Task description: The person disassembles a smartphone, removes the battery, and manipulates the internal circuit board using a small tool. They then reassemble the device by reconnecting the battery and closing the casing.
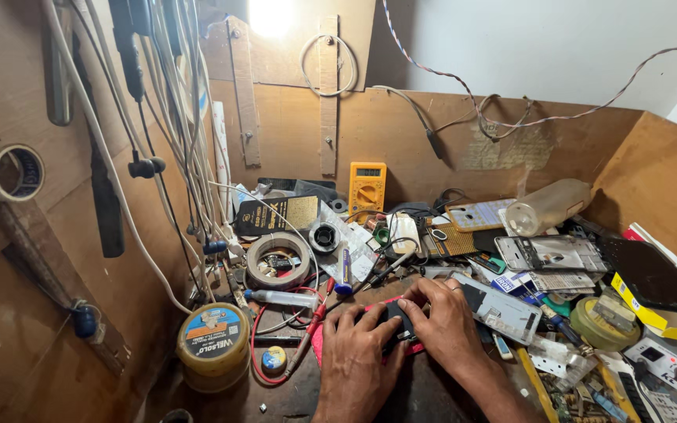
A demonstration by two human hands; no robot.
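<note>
A: What's on the left of the counter (291,395)?

B: A round yellow tin (213,345) with a blue and orange label, then a tape roll (278,260) and a flat black and gold packet (278,215) propped at the back.

A: And the hands?

B: The left hand (354,364) and right hand (448,317) both press down on a small dark phone (396,323) lying on a red mat (319,342) at the front middle; fingers are closed onto it.

A: Any risk?

B: I'd judge the red probe lead (307,329) beside the left hand could snag and drag loose parts.

A: Further right?

B: A yellow multimeter (367,186), a clear bottle (546,207), and a flat yellow-edged box (652,301).
</note>
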